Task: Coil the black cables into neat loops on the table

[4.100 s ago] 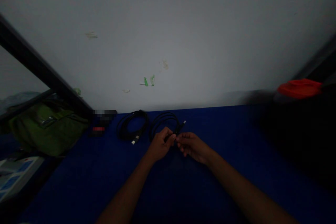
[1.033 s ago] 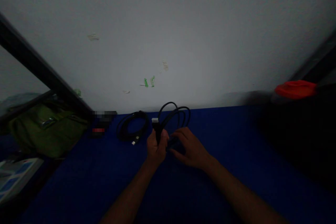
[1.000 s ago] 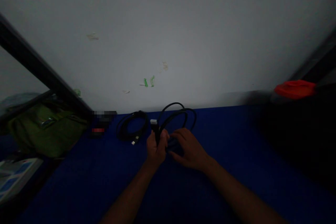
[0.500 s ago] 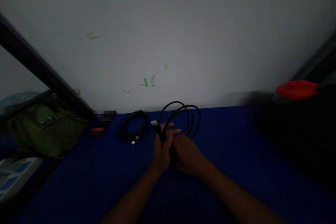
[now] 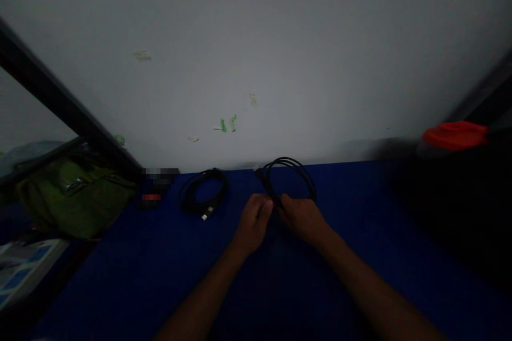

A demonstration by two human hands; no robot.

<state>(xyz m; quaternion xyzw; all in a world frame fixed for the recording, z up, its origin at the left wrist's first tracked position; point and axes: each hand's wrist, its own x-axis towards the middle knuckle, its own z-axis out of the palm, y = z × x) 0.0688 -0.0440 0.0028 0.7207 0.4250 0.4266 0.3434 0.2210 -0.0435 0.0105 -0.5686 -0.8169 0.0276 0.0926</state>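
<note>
looped cable (image 5: 271, 189): smooth, plastic-like, dull | coiled cable (image 5: 194, 206): smooth, plastic-like; its plug (image 5: 205, 217): shiny metal | wall (image 5: 320, 64): matt, slightly scuffed | tabletop (image 5: 160, 256): smooth, matt | green bag (image 5: 76, 192): creased cloth, matt

Your head-worn camera looks forward and down from above, far enough back to take in your left hand (image 5: 254, 222) and right hand (image 5: 306, 219), the blue surface (image 5: 152, 266) under them and the grey wall (image 5: 320, 64) ahead.

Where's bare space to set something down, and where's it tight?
The blue surface looks bare between the right hand and the black heap, and left of the left forearm, nearer than the coiled cable. It's crowded along the wall: dark items, coiled cable, then the cable at the hands.
</note>
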